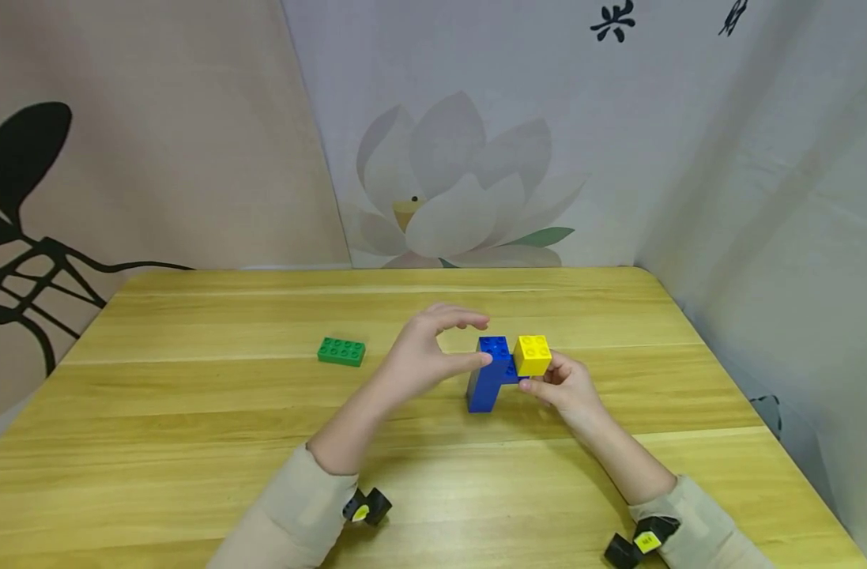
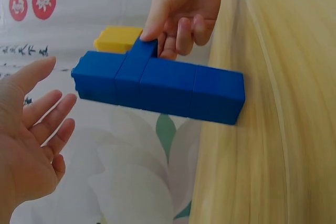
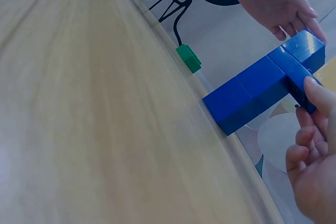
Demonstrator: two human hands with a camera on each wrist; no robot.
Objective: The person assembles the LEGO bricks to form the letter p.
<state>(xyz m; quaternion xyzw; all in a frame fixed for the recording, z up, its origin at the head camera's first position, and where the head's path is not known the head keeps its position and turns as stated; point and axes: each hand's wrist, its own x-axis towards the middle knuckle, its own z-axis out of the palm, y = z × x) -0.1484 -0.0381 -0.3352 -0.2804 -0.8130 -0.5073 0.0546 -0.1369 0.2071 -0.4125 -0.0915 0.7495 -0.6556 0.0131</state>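
Note:
A tower of blue bricks (image 1: 482,389) stands upright on the table. From its side, one level below the top, a longer blue brick (image 2: 140,56) sticks out to the right. A yellow brick (image 1: 532,356) sits on that arm, a little apart from the top blue brick. With thumb and fingers my right hand (image 1: 567,391) pinches the arm's outer end, under the yellow brick. My left hand (image 1: 433,352) is beside the tower's top, thumb and fingers spread apart. In the left wrist view a gap shows between the left hand (image 2: 34,140) and the bricks.
On the wooden table (image 1: 191,442), a green brick (image 1: 341,352) with studs up lies left of the tower, beyond the left forearm. A printed curtain (image 1: 476,174) hangs behind the table's far edge.

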